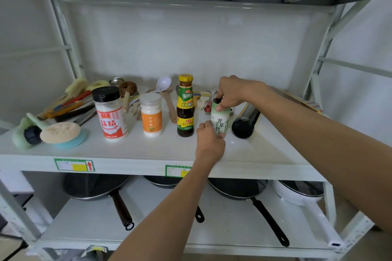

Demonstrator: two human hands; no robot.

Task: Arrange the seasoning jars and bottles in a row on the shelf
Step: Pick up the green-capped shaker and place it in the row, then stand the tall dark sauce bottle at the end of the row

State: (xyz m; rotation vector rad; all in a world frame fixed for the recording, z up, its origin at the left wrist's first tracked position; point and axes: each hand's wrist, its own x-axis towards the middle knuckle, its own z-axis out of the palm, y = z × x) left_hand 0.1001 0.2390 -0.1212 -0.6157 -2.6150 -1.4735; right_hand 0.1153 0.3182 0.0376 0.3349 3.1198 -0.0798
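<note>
Three containers stand in a row on the white shelf [148, 150]: a black-capped jar with a red label [111, 114], a white jar with an orange label [151, 117] and a dark sauce bottle with a yellow cap [185, 106]. Just right of the bottle stands a white and green jar [219, 122]. My right hand [231, 92] grips its top and my left hand [209, 141] holds its base. A dark cylindrical bottle [246, 121] lies on its side to the right of that jar.
Brushes, a sponge scrubber [60, 132], knives, a white ladle [163, 83] and wooden utensils crowd the back and left of the shelf. A flat box [307, 103] lies at the back right. Pans with long handles [269, 222] sit on the lower shelf.
</note>
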